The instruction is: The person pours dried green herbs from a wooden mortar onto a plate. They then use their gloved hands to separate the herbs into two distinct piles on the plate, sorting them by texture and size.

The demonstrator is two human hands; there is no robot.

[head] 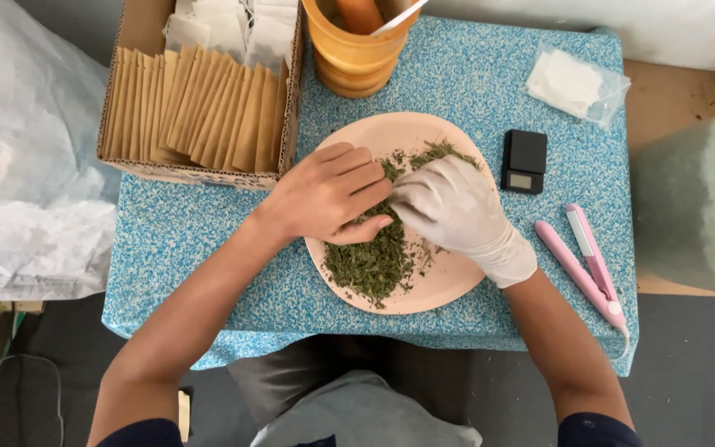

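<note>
A small table [457, 91] under a blue speckled cloth is bearing a pale pink plate [448, 281], on which dried green herb [370, 265] is lying heaped toward the near left. The bare left hand [324, 194] and white-gloved right hand [457, 207] are meeting over the heap, fingers curled and pinching into it, apparently gathering a portion. Crowding the plate are a cardboard box of brown sachets [200, 108], an orange tub [357, 50], a pink heat sealer [585, 261] and a black pocket scale [525, 161].
</note>
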